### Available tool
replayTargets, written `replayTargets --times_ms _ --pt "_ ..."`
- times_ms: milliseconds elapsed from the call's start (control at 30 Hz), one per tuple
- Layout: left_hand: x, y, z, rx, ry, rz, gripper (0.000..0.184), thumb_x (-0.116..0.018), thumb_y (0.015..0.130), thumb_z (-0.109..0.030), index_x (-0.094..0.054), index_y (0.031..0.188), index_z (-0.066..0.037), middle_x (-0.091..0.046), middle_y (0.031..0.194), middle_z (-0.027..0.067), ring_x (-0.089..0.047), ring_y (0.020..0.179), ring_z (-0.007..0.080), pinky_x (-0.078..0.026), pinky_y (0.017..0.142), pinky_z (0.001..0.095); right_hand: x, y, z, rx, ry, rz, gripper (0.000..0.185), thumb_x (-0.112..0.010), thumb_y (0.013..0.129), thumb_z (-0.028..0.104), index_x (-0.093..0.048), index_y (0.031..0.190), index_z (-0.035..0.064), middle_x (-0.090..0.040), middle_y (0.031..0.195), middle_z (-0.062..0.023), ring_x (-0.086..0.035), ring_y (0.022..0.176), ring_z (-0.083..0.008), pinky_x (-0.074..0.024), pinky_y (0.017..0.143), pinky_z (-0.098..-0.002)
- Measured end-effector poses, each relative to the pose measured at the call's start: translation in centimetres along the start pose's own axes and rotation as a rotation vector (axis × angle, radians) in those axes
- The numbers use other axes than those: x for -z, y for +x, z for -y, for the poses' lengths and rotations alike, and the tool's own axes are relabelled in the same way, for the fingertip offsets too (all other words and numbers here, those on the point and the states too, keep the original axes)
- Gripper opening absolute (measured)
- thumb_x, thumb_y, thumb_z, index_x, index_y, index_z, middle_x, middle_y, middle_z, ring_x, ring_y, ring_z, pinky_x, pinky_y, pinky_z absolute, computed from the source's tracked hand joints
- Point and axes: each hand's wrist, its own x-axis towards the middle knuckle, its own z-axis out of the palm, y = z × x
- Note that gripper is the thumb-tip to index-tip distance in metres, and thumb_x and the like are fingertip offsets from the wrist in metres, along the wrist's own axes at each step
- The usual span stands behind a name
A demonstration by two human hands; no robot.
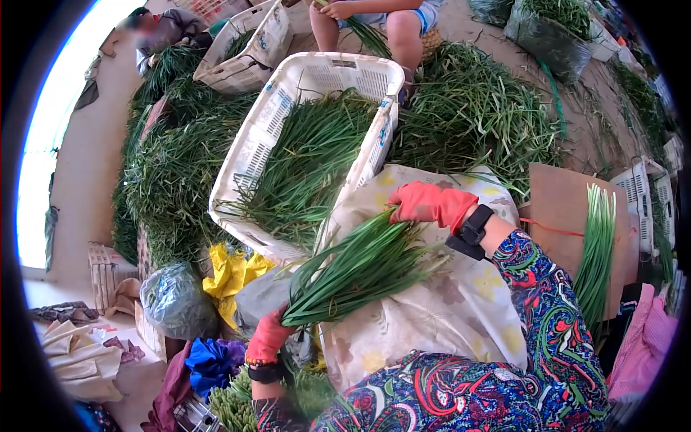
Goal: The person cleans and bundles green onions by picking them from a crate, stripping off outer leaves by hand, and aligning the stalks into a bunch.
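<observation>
A loose bunch of green garlic chives lies slantwise over my lap, which a stained, flower-patterned cloth covers. My right hand, in a red rubber glove, is closed round the upper edge of the bunch. At the lower left end my left hand, in a matching glove, grips the chives, its fingers partly hidden by them. Just beyond my knees stands a white plastic crate holding more chives. To my right, trimmed chives with pale stems lie on a brown board.
Heaps of leaves flank the crate, one on the left and one on the right. A person sits opposite, another at the far left beside a second crate. Plastic bags and a yellow bag are at left.
</observation>
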Motion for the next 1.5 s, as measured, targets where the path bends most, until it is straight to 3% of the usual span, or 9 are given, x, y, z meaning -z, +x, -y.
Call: replayTargets --times_ms 233,433,500,567,833,1167,1367,1433,1500 --pt "-0.5 0.7 0.2 0.075 -0.058 0.019 0.051 -0.067 0.072 -0.007 -0.049 0.120 -0.004 -0.063 0.095 0.0055 -0.054 0.084 0.0075 -0.045 0.075 0.0241 0.0 -0.1 -0.5 0.223 -0.429 -0.332 0.018 -0.059 0.071 0.021 -0.062 0.086 0.0092 -0.062 0.081 -0.0125 -0.058 0.073 -0.0306 -0.0455 0.064 -0.0381" --pt "-0.7 0.2 1.5 -0.040 -0.087 -0.012 0.051 -0.068 0.072 -0.007 -0.049 0.120 -0.004 -0.062 0.097 0.0044 -0.053 0.085 0.0069 -0.045 0.075 0.0237 6.7 -2.8 -7.6 -0.227 -0.495 -0.754 0.016 -0.050 0.075 0.018 -0.061 0.067 0.0097 -0.060 0.069 -0.0124 -0.058 0.064 -0.0302 -0.0469 0.058 -0.0369" --pt "-0.5 -0.4 0.7 0.041 -0.073 -0.006 0.052 -0.067 0.072 -0.007 -0.049 0.120 -0.004 -0.062 0.098 0.0046 -0.053 0.086 0.0068 -0.044 0.077 0.0236 9.8 -4.5 -11.8 -0.591 -0.696 -0.571 0.016 -0.049 0.076 0.016 -0.058 0.083 0.0046 -0.061 0.082 -0.0161 -0.059 0.074 -0.0318 -0.0472 0.067 -0.0380" --pt "-0.4 -0.4 0.6 0.086 0.014 -0.017 0.052 -0.067 0.073 -0.006 -0.049 0.121 -0.004 -0.062 0.098 0.0050 -0.053 0.088 0.0067 -0.044 0.078 0.0233 8.5 -5.1 -11.0 -0.206 -0.843 -0.884 0.032 -0.051 0.075 0.018 -0.053 0.103 0.0028 -0.057 0.104 -0.0173 -0.054 0.097 -0.0305 -0.0444 0.080 -0.0363" --pt "0.0 0.1 -0.1 -0.050 0.042 -0.010 0.052 -0.065 0.073 -0.005 -0.048 0.122 -0.005 -0.063 0.100 0.0077 -0.053 0.089 0.0073 -0.044 0.080 0.0243 0.6 3.0 -0.1 0.059 0.089 0.052 0.038 -0.052 0.081 0.035 -0.059 0.110 0.0107 -0.058 0.108 -0.0137 -0.053 0.101 -0.0263 -0.0381 0.090 -0.0324" --pt "1.9 0.3 -3.9 -0.132 0.183 -0.004 0.049 -0.065 0.074 -0.008 -0.049 0.120 -0.003 -0.063 0.099 0.0096 -0.056 0.091 0.0096 -0.043 0.081 0.0249 -1.0 1.5 -5.1 -0.075 0.397 -0.263 0.019 -0.050 0.079 0.020 -0.068 0.083 0.0140 -0.065 0.085 -0.0081 -0.059 0.078 -0.0219 -0.0451 0.072 -0.0306" --pt "5.4 1.7 -11.4 -0.239 0.407 0.099 0.047 -0.066 0.074 -0.016 -0.052 0.118 -0.011 -0.062 0.097 0.0153 -0.061 0.091 0.0240 -0.046 0.079 0.0295 1.9 -2.5 -16.3 0.147 1.363 -0.686 0.038 -0.054 0.079 0.012 -0.054 0.116 0.0069 -0.057 0.111 -0.0091 -0.057 0.086 -0.0142 -0.0437 0.078 -0.0268" --pt "6.5 2.5 -19.3 -0.164 0.828 0.100 0.042 -0.062 0.076 -0.019 -0.053 0.117 -0.015 -0.062 0.093 0.0154 -0.062 0.085 0.0259 -0.048 0.075 0.0316 3.0 -5.1 -14.8 -0.153 1.096 -0.701 0.052 -0.055 0.080 0.018 -0.040 0.128 0.0055 -0.045 0.127 -0.0093 -0.052 0.100 -0.0161 -0.0400 0.088 -0.0305" --pt "7.3 3.4 -24.9 -0.327 0.883 0.102 0.038 -0.057 0.077 -0.021 -0.054 0.115 -0.020 -0.062 0.090 0.0155 -0.062 0.081 0.0284 -0.049 0.072 0.0337 3.0 -7.0 -8.9 0.036 1.211 -0.480 0.058 -0.057 0.081 0.026 -0.036 0.130 0.0017 -0.042 0.130 -0.0086 -0.047 0.110 -0.0169 -0.0360 0.095 -0.0339"
